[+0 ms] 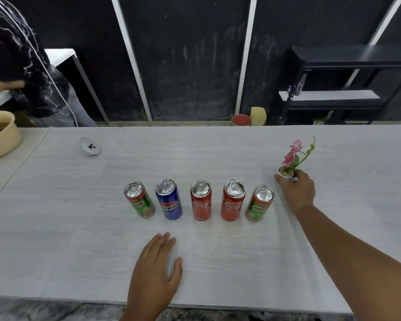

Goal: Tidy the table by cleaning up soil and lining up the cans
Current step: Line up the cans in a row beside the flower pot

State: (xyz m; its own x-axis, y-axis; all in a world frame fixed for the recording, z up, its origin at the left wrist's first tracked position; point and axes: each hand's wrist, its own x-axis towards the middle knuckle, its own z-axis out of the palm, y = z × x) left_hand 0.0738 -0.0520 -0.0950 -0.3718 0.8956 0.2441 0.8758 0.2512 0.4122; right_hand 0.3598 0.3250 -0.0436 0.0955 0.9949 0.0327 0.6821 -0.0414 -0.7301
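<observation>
Dark panelled wall (190, 66), black shelving (333, 89) at right

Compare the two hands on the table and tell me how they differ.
The left hand lies flat and open on the table, in front of the row of cans, holding nothing; the right hand is wrapped around the small flower pot. The left hand is near the front edge; the right hand reaches farther out, to the right of the cans. Both are bare.
</observation>
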